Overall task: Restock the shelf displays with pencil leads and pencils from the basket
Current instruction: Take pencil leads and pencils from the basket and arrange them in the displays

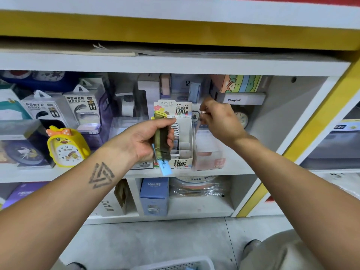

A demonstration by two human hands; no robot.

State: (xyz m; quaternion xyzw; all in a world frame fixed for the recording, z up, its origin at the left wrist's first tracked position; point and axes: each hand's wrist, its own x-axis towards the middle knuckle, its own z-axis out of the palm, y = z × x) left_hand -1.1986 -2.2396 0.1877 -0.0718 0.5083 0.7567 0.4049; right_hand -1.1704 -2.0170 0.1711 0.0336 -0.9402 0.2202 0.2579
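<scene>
Left hand (150,137) grips a stack of lead packs (162,145), fingers curled round its middle, right before the white display box (185,133). They look light, stiff, slick — best held by the flat sides. Right hand (220,119) pinches something small; can't tell what. Tight slot, shelf (175,63) overhead, clock (65,147) alongside. Basket (175,265) waits below.
</scene>
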